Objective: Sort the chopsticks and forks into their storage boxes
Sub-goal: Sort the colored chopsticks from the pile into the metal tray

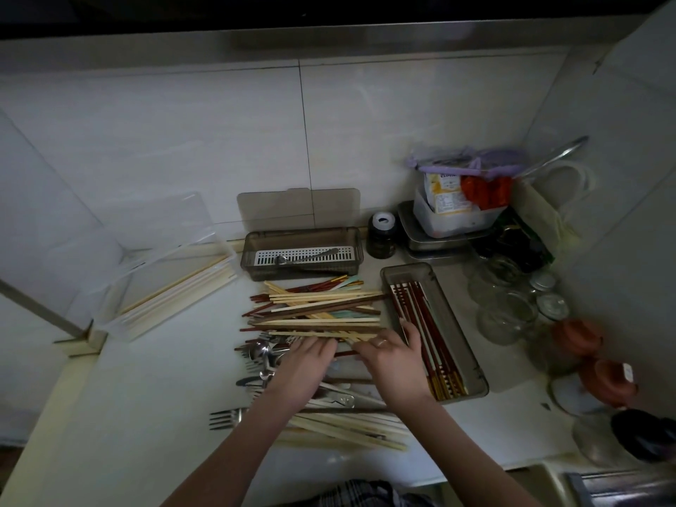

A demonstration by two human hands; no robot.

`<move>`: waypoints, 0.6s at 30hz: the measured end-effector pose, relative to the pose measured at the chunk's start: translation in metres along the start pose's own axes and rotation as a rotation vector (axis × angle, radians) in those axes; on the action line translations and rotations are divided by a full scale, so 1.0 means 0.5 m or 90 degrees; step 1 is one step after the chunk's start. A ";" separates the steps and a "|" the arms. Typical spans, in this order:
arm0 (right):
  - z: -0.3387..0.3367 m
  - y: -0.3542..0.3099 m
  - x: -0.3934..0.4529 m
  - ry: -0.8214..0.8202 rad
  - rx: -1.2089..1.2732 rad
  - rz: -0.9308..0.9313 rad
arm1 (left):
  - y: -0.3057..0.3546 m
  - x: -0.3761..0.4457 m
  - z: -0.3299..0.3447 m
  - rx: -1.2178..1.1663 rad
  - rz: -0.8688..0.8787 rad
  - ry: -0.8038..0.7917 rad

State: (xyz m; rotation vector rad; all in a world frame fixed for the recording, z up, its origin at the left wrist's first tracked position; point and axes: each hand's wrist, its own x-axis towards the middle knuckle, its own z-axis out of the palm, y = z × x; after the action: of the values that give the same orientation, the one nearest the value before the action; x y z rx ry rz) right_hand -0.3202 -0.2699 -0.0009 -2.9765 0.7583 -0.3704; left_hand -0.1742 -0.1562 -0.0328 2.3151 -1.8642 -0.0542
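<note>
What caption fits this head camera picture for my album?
Two hands dig through mixed chopsticks beside three storage boxes.

1 head-worn wide-angle camera is looking forward and steeply down from above the near edge of the counter [153, 393]. It is facing the far tiled wall [219, 133], sitting close over the person's forearms.

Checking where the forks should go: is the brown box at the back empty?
Nearly empty: the brown box is open, holding one metal utensil on its white slotted tray.
</note>
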 end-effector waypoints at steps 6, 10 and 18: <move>-0.020 0.075 -0.026 0.033 -0.041 0.107 | -0.018 -0.010 -0.003 -0.144 -0.187 -0.036; -0.022 0.137 -0.065 0.033 -0.043 0.255 | -0.042 -0.031 0.008 -0.186 -0.226 -0.075; -0.018 0.144 -0.076 -0.201 0.072 0.354 | -0.065 -0.033 0.017 -0.207 -0.241 -0.086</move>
State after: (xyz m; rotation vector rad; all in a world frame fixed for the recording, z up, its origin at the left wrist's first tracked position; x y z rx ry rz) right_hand -0.3883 -0.3147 -0.0079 -2.4812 1.3943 0.0824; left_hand -0.1474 -0.1345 -0.0476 2.4333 -1.3185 -0.5295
